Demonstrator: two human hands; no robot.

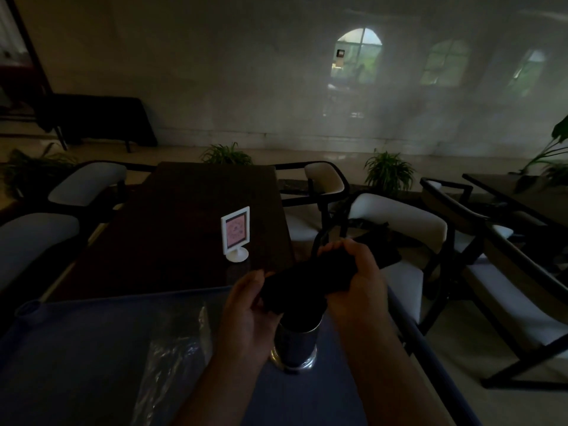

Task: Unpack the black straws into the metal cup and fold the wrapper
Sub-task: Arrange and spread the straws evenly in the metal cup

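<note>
A bundle of black straws (302, 279) lies tilted across both my hands, just above the metal cup (296, 341). My left hand (246, 315) grips the bundle's lower end over the cup's mouth. My right hand (359, 272) is closed around the upper part, and the far end sticks out past it to the right. The cup stands upright on a blue mat (92, 348). A clear plastic wrapper (175, 355) lies crumpled on the mat, left of the cup. The room is dim, so single straws are hard to tell apart.
A white stand-up sign (235, 232) sits on the dark table (190, 216) beyond the mat. Chairs with pale cushions (396, 219) stand along both sides, and the table's right edge runs close by the cup. Potted plants (387, 172) line the floor behind.
</note>
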